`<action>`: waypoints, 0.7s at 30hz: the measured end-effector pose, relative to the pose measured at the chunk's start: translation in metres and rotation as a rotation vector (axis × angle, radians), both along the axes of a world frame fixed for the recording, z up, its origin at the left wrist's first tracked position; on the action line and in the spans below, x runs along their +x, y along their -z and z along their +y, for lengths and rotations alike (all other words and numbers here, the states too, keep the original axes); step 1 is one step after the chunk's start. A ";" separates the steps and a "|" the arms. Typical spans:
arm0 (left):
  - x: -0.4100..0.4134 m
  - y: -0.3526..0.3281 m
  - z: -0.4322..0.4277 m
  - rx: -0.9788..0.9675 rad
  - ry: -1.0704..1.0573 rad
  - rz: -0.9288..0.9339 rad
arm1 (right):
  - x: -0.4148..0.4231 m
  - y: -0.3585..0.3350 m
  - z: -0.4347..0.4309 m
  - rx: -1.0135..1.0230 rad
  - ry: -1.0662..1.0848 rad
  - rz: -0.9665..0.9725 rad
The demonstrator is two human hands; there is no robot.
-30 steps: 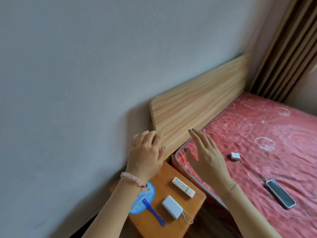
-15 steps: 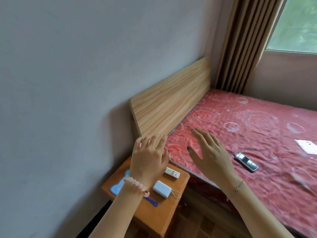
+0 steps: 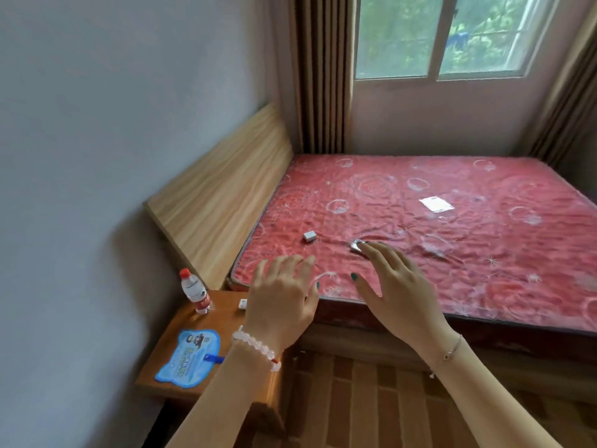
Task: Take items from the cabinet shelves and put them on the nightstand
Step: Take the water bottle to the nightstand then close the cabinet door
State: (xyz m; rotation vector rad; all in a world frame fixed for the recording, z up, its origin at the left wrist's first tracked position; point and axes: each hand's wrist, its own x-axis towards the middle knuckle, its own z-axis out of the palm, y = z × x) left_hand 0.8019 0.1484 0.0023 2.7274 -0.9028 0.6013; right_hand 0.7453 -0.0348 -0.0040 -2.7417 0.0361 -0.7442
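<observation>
floor: wood-pattern floor [image 3: 355, 399] at 6 o'clock, nearest the camera
nightstand: wooden nightstand [image 3: 223, 318] at 8 o'clock in frame, set against the bed corner
fan: flat blue fan [image 3: 189, 357] on the near half of the nightstand, long axis 9-to-3, handle end going under the left forearm
left hand: left hand [image 3: 281, 302] palm down, fingers spread and loose, nothing in it; over the nightstand's right edge, cannot tell if it touches
right hand: right hand [image 3: 399, 292] palm down, fingers spread, pinching nothing; over the bed edge, fingers aimed at 11 o'clock
white piece: small white piece [image 3: 243, 303] on the nightstand at 9 o'clock of the left hand, mostly hidden by it
bottle: water bottle [image 3: 193, 291] upright, red cap, far left part of the nightstand
bed: red patterned bed [image 3: 468, 253] from 12 to 3 o'clock
on bed: white box [image 3: 309, 236] at 12 o'clock of the left hand; silver object [image 3: 356, 245] at the right fingertips, contact cannot tell; white card [image 3: 436, 203] farther, 1 o'clock
headboard: wooden headboard [image 3: 223, 202] at 10 o'clock
far wall: curtain [image 3: 323, 76], window [image 3: 436, 33] at 12 o'clock
cabinet: not in view, so the next item's direction cannot be told
key relation: nightstand lies at 8 o'clock of both hands, left hand nearer; judgement: both hands are free, so a fetch trip comes next, and bare wood between fan and bottle looks like the drop spot
</observation>
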 end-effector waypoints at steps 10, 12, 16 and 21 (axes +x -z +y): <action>-0.025 -0.025 -0.089 -0.049 0.402 -0.091 | -0.100 -0.022 -0.054 -0.029 0.487 -0.016; -0.037 -0.026 -0.101 -0.071 0.480 -0.084 | -0.121 -0.022 -0.055 -0.047 0.571 0.010; -0.064 -0.022 -0.126 -0.083 0.671 -0.052 | -0.170 -0.021 -0.049 -0.067 0.737 0.039; -0.106 -0.026 -0.158 -0.075 0.872 -0.052 | -0.237 -0.027 -0.042 -0.075 0.966 0.056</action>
